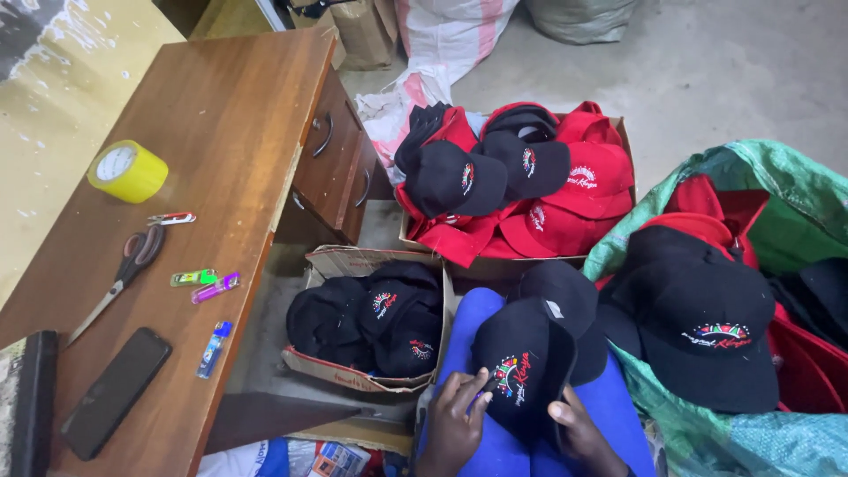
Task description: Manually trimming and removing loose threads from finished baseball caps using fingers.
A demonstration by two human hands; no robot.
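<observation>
A black cap with a coloured embroidered front (521, 367) lies on my lap, over blue trousers (618, 402). My left hand (452, 422) grips its left edge, thumb near the embroidery. My right hand (579, 431) holds its lower right side. Another black cap (565, 296) sits just behind it. A small cardboard box of black caps (367, 322) stands to the left on the floor. A larger box (521, 181) behind holds red and black caps. On the right, more black and red caps (707, 322) rest in a green woven sack (777, 190).
A wooden desk (230, 115) with drawers stands at left. On it lie a yellow tape roll (128, 170), scissors (124, 269), a black phone (115, 391), three lighters (205, 284) and a small cutter (172, 218). White sacks (442, 44) lie on the concrete floor behind.
</observation>
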